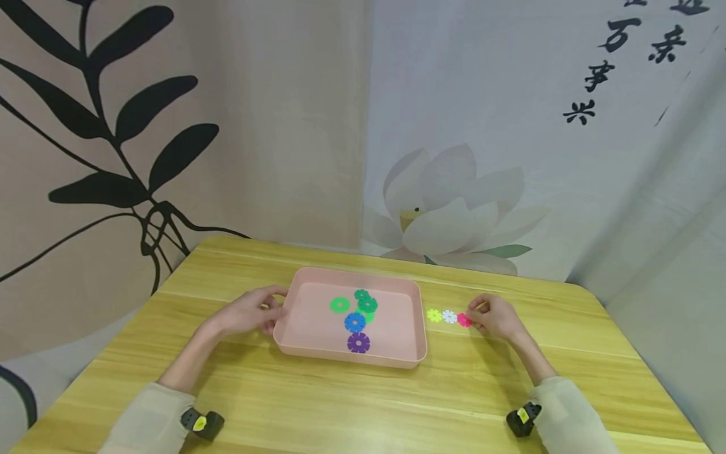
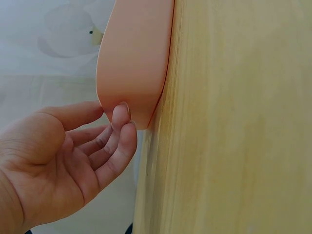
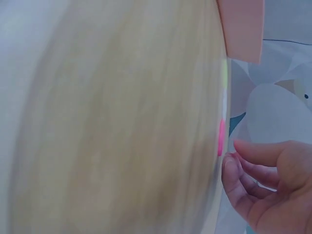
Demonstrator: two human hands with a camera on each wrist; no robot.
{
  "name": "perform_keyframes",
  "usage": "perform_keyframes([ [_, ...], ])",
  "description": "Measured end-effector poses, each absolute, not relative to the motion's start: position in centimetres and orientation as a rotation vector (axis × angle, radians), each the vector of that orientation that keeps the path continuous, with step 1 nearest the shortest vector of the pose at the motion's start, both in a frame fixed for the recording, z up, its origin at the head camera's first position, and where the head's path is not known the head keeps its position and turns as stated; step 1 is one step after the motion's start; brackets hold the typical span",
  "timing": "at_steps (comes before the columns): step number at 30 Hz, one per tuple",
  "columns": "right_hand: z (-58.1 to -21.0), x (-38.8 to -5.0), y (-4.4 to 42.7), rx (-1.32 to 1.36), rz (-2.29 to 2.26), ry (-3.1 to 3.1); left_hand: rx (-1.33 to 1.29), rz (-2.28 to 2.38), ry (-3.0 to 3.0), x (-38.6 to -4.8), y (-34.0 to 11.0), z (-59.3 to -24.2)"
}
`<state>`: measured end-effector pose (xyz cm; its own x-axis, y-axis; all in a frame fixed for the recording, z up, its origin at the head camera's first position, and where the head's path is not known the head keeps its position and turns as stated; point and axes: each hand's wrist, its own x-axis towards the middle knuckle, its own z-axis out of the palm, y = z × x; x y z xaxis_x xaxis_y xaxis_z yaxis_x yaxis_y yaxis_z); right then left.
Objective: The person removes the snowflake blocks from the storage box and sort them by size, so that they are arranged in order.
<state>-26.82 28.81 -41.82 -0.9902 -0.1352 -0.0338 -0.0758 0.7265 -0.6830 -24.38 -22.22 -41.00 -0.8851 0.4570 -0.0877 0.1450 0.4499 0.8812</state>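
My left hand (image 1: 249, 311) holds the left side of a shallow pink tray (image 1: 295, 340); in the left wrist view its thumb and bent fingers meet the tray's end (image 2: 134, 63). To the right of the tray, a yellow-green snowflake disc (image 1: 434, 315), a white disc (image 1: 449, 316) and a pink disc (image 1: 463, 320) form a row on the table. My right hand (image 1: 496, 317) pinches at the pink disc's right edge, its fingertips partly covering it. Seen edge-on in the right wrist view, the pink disc (image 3: 221, 137) lies flat by the fingertips.
Inside the tray lie several snowflake discs: green ones (image 1: 339, 305), a blue one (image 1: 355, 322) and a purple one (image 1: 358, 343). The wooden table (image 1: 317, 403) ends at a printed curtain (image 1: 295, 126) behind the tray.
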Motion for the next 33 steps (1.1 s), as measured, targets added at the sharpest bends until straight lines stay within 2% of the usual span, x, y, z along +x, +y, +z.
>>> perform_keyframes([
  [6,-40.8,-26.8,27.5,-0.268,-1.13,2.925,0.522,1.403,2.399,-24.4,-22.3,-41.0],
  [17,-39.2,-27.6,22.2,-0.421,-1.316,2.861,0.533,1.41,2.386,-24.4,-22.3,-41.0],
  [33,-40.0,-28.9,13.3,-0.538,-1.119,2.818,0.549,1.439,2.363,-24.4,-22.4,-41.2],
])
